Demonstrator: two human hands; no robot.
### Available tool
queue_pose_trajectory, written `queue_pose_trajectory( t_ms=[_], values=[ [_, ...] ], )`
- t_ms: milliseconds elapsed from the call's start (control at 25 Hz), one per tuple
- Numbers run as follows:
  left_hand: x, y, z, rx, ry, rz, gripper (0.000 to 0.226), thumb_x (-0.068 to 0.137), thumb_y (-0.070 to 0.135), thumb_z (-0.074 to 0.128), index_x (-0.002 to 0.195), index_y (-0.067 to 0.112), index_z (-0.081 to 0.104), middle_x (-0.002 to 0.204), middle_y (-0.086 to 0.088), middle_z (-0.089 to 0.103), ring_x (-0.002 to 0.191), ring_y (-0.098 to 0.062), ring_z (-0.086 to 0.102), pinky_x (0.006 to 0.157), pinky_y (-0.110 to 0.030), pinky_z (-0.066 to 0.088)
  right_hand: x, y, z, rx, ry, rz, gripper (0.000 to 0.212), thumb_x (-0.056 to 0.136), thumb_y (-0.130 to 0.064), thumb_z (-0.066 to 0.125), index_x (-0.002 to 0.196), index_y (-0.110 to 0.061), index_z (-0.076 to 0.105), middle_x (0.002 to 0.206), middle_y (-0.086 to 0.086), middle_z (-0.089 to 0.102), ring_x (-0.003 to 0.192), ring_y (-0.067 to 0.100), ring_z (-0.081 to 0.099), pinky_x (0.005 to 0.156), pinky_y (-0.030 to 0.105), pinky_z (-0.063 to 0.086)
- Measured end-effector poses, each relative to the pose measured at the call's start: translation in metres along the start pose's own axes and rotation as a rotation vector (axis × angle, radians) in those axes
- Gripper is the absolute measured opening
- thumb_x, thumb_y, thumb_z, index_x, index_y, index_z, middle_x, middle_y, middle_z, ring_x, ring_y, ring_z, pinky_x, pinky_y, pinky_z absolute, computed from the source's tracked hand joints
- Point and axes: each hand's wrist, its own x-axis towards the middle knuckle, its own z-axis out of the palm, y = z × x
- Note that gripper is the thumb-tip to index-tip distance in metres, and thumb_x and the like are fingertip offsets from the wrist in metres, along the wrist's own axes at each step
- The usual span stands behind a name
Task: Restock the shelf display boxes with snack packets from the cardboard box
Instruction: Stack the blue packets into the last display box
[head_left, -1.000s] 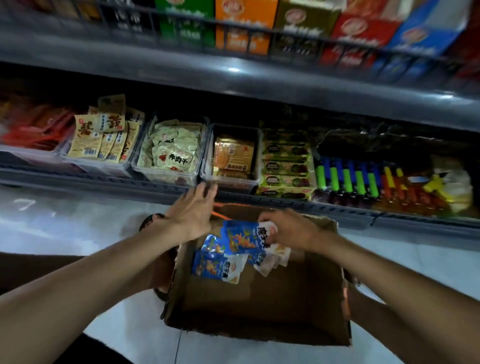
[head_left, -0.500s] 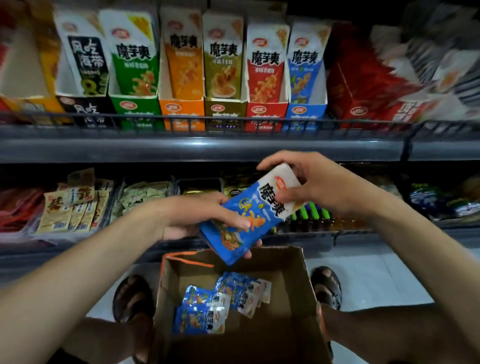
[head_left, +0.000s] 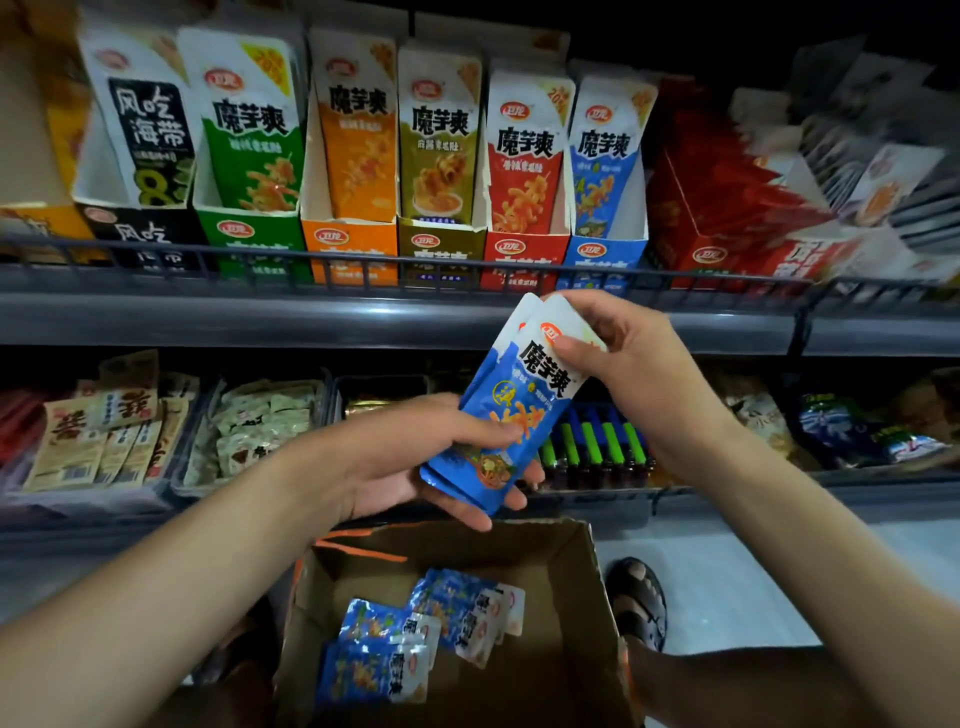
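1. The cardboard box (head_left: 582, 597) is sitting open on the floor, holding loose blue packets (head_left: 384, 660).
2. The blue display box (head_left: 602, 260) is showing an upright packet behind the wire rail (head_left: 363, 262), beside the red display box (head_left: 524, 254).
3. Above the carton, the left hand (head_left: 415, 462) is gripping the lower end of the held packets (head_left: 519, 410), and the right hand (head_left: 623, 358) is pinching their top.

The single head-worn camera is looking forward and down at close range, facing the shelf (head_left: 260, 317) at 12 o'clock, with the cardboard box (head_left: 566, 597) sitting near at 6 o'clock.
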Motion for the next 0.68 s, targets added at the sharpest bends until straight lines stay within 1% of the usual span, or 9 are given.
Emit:
queue_pose_trajectory(
  t_ms=[80,160,240,280,400,440,480,560,680],
  values=[
    [0.001,-0.004,0.001,0.069,0.070,0.016,0.030,0.094,0.021,0.061,0.121,0.010,0.058,0.105,-0.009,0.074,0.096,-0.028,0.071,0.067,-0.037,0.061,-0.002,0.004,0.008,-0.087,0.021,-0.015,0.022,0.095,-0.011,0.062,0.114,-0.020,0.068,0.102,-0.002,0.073,0.095,0.011,0.068,0.090,0.045,0.055],
    [0.002,-0.006,0.003,0.087,0.112,0.008,0.026,0.095,0.015,0.060,0.120,0.011,0.057,0.102,-0.009,0.074,0.095,-0.027,0.071,0.067,-0.036,0.061,-0.004,0.007,0.015,-0.174,0.043,-0.013,0.026,0.094,-0.028,0.062,0.120,-0.028,0.065,0.108,-0.005,0.070,0.103,0.013,0.066,0.092,0.049,0.052],
    [0.005,-0.008,0.003,0.088,0.167,0.004,0.024,0.095,0.012,0.060,0.118,0.011,0.056,0.099,-0.009,0.075,0.092,-0.026,0.072,0.064,-0.035,0.060,-0.006,0.007,0.021,-0.227,0.051,-0.013,0.034,0.092,-0.044,0.057,0.125,-0.037,0.059,0.115,-0.002,0.065,0.108,0.014,0.062,0.093,0.047,0.052],
    [0.006,-0.009,0.004,0.094,0.199,0.005,0.023,0.095,0.012,0.060,0.118,0.011,0.056,0.098,-0.008,0.075,0.089,-0.024,0.072,0.063,-0.034,0.059,-0.007,0.006,0.024,-0.239,0.047,-0.007,0.035,0.093,-0.046,0.055,0.127,-0.039,0.055,0.117,-0.001,0.061,0.109,0.014,0.060,0.093,0.043,0.052],
    [0.011,-0.011,0.009,0.175,0.261,0.036,0.020,0.095,0.021,0.061,0.114,0.013,0.059,0.092,-0.005,0.072,0.079,-0.018,0.069,0.060,-0.031,0.057,-0.015,0.000,0.036,-0.208,0.052,0.049,0.034,0.097,-0.042,0.053,0.130,-0.036,0.046,0.121,-0.001,0.047,0.106,0.006,0.052,0.084,0.015,0.049],
    [0.013,-0.011,0.011,0.226,0.280,0.057,0.019,0.095,0.024,0.060,0.112,0.014,0.059,0.091,-0.005,0.070,0.078,-0.016,0.067,0.059,-0.032,0.057,-0.017,-0.002,0.039,-0.182,0.064,0.064,0.032,0.097,-0.041,0.053,0.128,-0.034,0.046,0.119,-0.002,0.044,0.105,0.005,0.050,0.080,0.010,0.047],
    [0.014,-0.011,0.013,0.289,0.308,0.080,0.018,0.096,0.025,0.059,0.110,0.015,0.058,0.090,-0.004,0.069,0.077,-0.016,0.066,0.059,-0.032,0.057,-0.018,-0.003,0.042,-0.152,0.084,0.070,0.028,0.097,-0.040,0.053,0.123,-0.033,0.046,0.117,-0.002,0.043,0.105,0.005,0.049,0.078,0.008,0.045],
    [0.018,-0.008,0.016,0.440,0.376,0.127,0.017,0.097,0.027,0.057,0.111,0.018,0.058,0.090,-0.004,0.068,0.078,-0.019,0.066,0.058,-0.033,0.058,-0.018,-0.004,0.044,-0.100,0.140,0.068,0.021,0.097,-0.039,0.055,0.114,-0.031,0.047,0.115,-0.002,0.044,0.107,0.008,0.049,0.076,0.012,0.045],
    [0.022,-0.006,0.017,0.601,0.447,0.163,0.017,0.097,0.029,0.055,0.113,0.022,0.057,0.090,-0.002,0.068,0.083,-0.019,0.067,0.055,-0.031,0.059,-0.015,-0.003,0.043,-0.040,0.193,0.066,0.016,0.096,-0.035,0.057,0.106,-0.028,0.047,0.114,0.002,0.046,0.107,0.014,0.050,0.083,0.023,0.046]
  ],
)
